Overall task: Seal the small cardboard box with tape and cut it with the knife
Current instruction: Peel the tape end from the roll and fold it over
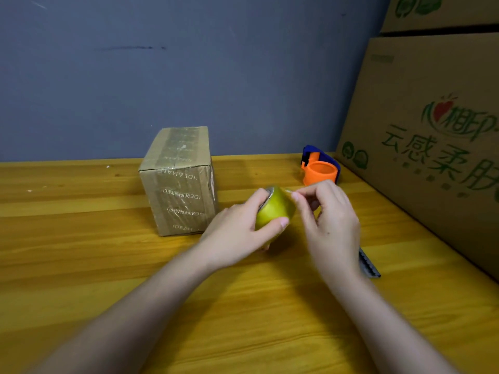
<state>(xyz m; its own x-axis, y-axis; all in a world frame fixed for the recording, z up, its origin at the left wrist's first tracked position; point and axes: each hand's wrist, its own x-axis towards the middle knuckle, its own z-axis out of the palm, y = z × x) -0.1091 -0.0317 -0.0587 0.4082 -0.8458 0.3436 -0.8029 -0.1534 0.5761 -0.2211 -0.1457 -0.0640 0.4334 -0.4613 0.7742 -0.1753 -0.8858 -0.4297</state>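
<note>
A wooden table (81, 265) with yellow-brown planks stands against a grey-blue wall (189, 63). Large printed cartons (432, 130) are stacked along the table edge at 3 o'clock; their contents cannot be seen.

The small cardboard box (179, 182) stands upright on the table at about 11 o'clock from the hands, near the wall. Its flaps are closed and clear tape bands printed with lettering run over its top and down its front face. Nothing of its contents is visible.

The left hand (237, 230) is closed around a roll of yellow-green tape (272, 209), thumb across the front of the roll, fingers behind it. The roll is held above the table, just beside the box's right lower corner.

The right hand (329, 220) is partly curled, thumb and forefinger pinched together at the roll's upper right edge, at about 1 o'clock on the roll. Whether they grip a tape end cannot be determined.

An orange and blue tape dispenser (320, 168) lies at 1 o'clock, close to the cartons. The dark knife (370, 265) lies on the table under the right wrist, partly hidden.
</note>
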